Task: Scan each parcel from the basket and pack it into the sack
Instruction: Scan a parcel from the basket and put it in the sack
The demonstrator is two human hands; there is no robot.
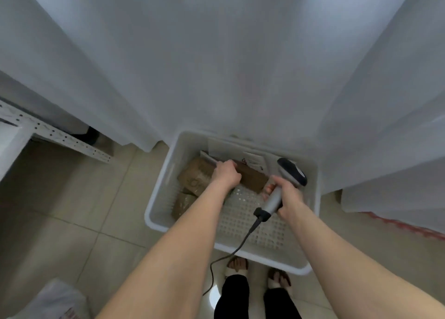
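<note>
Both of the person's arms reach down into the white plastic basket [161, 179] on the tiled floor [72, 198]. The left hand [226, 174] is down on a brown cardboard parcel [196, 177], fingers bent over its far edge and gripping it. The parcel lies flat in the far half of the basket and stretches out to either side of that hand. The right hand [285, 195] is clenched round the grey handle of a barcode scanner [291, 171]. The scanner's dark head sticks up just beyond the knuckles and points toward the far side of the basket. Its black cable [240, 242] trails from the butt of the handle, runs back between the two forearms and drops over the near rim. Under the left forearm sits a smaller brown parcel [183, 204], against the basket's left wall. Beyond both hands, pale mailer bags [231, 147] lean against the far wall, and one carries a printed label. Below the right wrist the perforated bottom of the basket is bare. Great folds of white fabric [216, 53] hang past the basket, well beyond the hands. Off to the left of the left arm is a slotted metal shelf rail [60, 135], and nearer, beside the left elbow, a white plastic bag [57, 299] with red print. Between the forearms, close to the body, two sandalled feet [237, 265] stand right at the basket's near edge.
</note>
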